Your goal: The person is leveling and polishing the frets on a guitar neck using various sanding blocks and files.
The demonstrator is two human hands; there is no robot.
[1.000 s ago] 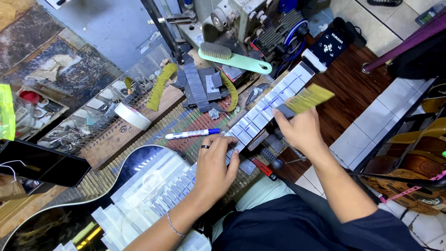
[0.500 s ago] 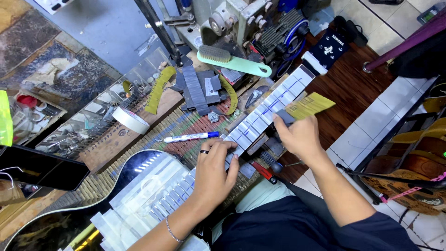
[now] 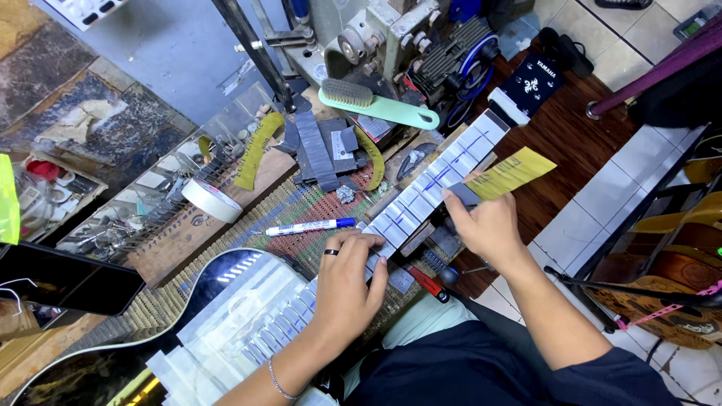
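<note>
Bench: cluttered, woven mat [image 3: 301, 207] under our guitar.
Guitar neck [image 3: 429, 192]: masked in white tape, blue marks.
Left hand [image 3: 350, 289]: flat, pressing neck.
Right hand [image 3: 489, 225]: gripping yellow sandpaper strip [image 3: 511, 173].

Right hand [image 3: 492, 225] with yellow sanding strip [image 3: 511, 173] slid down taped guitar neck [image 3: 421, 197] toward body.
</note>
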